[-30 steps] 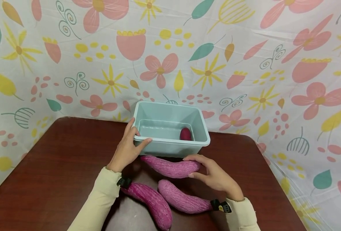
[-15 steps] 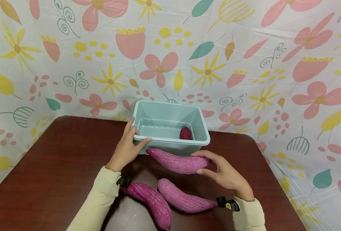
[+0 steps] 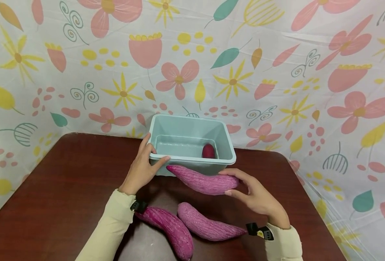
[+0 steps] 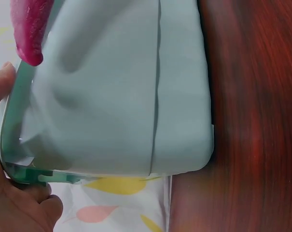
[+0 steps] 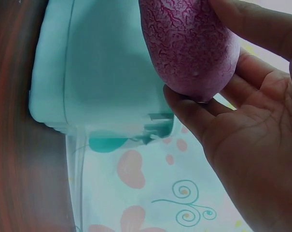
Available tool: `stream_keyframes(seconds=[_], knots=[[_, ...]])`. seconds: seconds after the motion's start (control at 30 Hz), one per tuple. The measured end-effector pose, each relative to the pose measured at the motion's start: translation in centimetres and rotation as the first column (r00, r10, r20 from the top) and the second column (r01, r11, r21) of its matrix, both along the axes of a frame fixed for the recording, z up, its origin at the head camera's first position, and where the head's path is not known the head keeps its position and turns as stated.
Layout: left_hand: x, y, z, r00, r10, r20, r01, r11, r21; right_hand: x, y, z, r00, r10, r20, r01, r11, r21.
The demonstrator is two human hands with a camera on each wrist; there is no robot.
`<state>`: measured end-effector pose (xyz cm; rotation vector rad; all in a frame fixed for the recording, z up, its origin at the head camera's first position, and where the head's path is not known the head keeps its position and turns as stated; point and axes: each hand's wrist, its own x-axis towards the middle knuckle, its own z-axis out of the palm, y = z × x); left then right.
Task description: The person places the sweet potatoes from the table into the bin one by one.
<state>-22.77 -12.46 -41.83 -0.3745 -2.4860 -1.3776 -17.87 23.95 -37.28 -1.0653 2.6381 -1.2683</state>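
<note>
My right hand (image 3: 256, 194) holds a purple-pink sweet potato (image 3: 200, 180), long and curved with wrinkled skin, by its thick right end. The root is raised in front of a pale blue plastic bin (image 3: 192, 167), its pointed tip near the front rim. At the bin's front left corner, my left hand (image 3: 141, 168) grips the rim, thumb along the front edge. The tip of the held sweet potato (image 4: 29, 34) overlaps the bin's wall in the left wrist view. A dark red rounded piece (image 3: 208, 151) lies inside the bin at the right, partly hidden by the front wall.
Two more sweet potatoes lie on the brown table (image 3: 65, 192) nearer the front: a darker magenta one (image 3: 171, 230) by the left wrist, and a paler one (image 3: 208, 224) to its right. A flower-printed cloth (image 3: 179, 47) hangs behind the bin.
My right hand has lifted the sweet potato and carried it slightly right, its tip now overlapping the bin's front wall. The left hand keeps its grip on the bin's corner.
</note>
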Motion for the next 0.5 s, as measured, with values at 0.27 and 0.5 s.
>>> stream_keyframes(seconds=[0.27, 0.5], knots=[[0.06, 0.00, 0.03, 1.000, 0.005, -0.001, -0.005, 1.000, -0.004, -0.01, 0.17, 0.45, 1.000, -0.021, -0.003, 0.021, 1.000, -0.022], [0.04, 0.05, 0.04, 1.000, 0.004, -0.006, -0.004, 1.000, -0.006, 0.15, 0.33, 0.90, 1.000, -0.022, -0.015, 0.022, 0.999, -0.024]])
